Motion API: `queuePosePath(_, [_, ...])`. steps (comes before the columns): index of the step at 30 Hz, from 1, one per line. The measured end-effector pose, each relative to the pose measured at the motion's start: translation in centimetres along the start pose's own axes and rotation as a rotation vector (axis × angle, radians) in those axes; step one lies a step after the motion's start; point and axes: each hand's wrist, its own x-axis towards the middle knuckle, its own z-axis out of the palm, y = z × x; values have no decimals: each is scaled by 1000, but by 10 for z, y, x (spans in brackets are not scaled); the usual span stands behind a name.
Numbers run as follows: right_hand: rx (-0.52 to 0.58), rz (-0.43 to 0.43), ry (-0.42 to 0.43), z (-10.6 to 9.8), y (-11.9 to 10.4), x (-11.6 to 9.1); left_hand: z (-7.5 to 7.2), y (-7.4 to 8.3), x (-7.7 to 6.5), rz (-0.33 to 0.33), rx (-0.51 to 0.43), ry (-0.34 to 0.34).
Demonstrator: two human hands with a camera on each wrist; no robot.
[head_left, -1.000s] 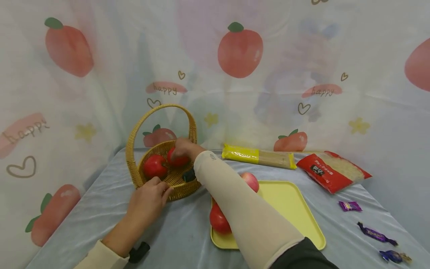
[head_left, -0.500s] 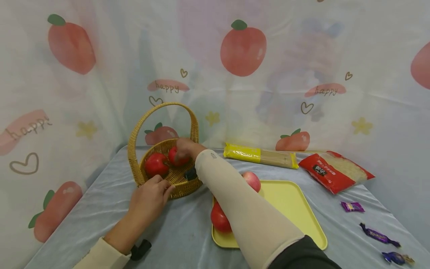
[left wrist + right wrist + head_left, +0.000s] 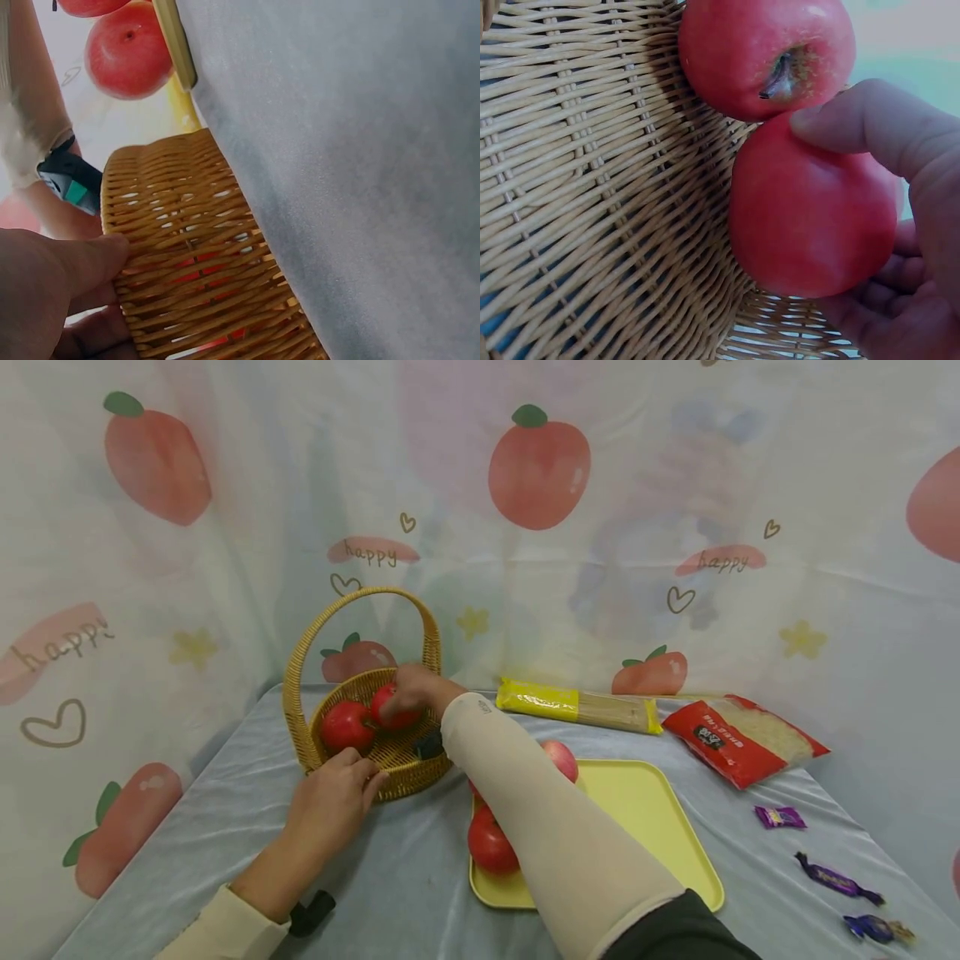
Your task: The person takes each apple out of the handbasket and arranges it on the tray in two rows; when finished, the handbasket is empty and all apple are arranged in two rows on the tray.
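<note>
Two red apples lie in a wicker basket (image 3: 405, 787) with a tall arched handle. My right hand (image 3: 417, 690) reaches inside and grips the right-hand apple (image 3: 814, 214), thumb on one side and fingers curled round the other. The second apple (image 3: 769, 49), its stem showing, touches it and rests against the basket wall; in the head view this apple (image 3: 347, 727) is on the left. My left hand (image 3: 335, 802) pinches the basket's near rim, and in the left wrist view its thumb (image 3: 105, 259) presses on the wicker edge.
A yellow tray (image 3: 645, 810) right of the basket bears several apples, partly hidden by my right sleeve (image 3: 555, 810). Behind it lie a noodle pack (image 3: 577, 705) and a red bag (image 3: 742, 739). Wrapped candies (image 3: 838, 877) lie at the right.
My right hand stays on the apple in the basket, its wrist shifting slightly. My left hand keeps its hold on the rim. The whole head view has shifted a little.
</note>
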Motion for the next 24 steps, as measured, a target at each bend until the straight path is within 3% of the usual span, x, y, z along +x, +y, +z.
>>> queuePosePath(8, [78,20,8,-11,-3,-7,-1,0,0,-5,-8,-2])
queuePosePath(15, [231,-38,60,-20,-5,-20,-4,1,1,-38,-11,-32])
queuePosePath(24, [314,-65,47,-20,-2,-30,-3,0,1,-44,-23,-54])
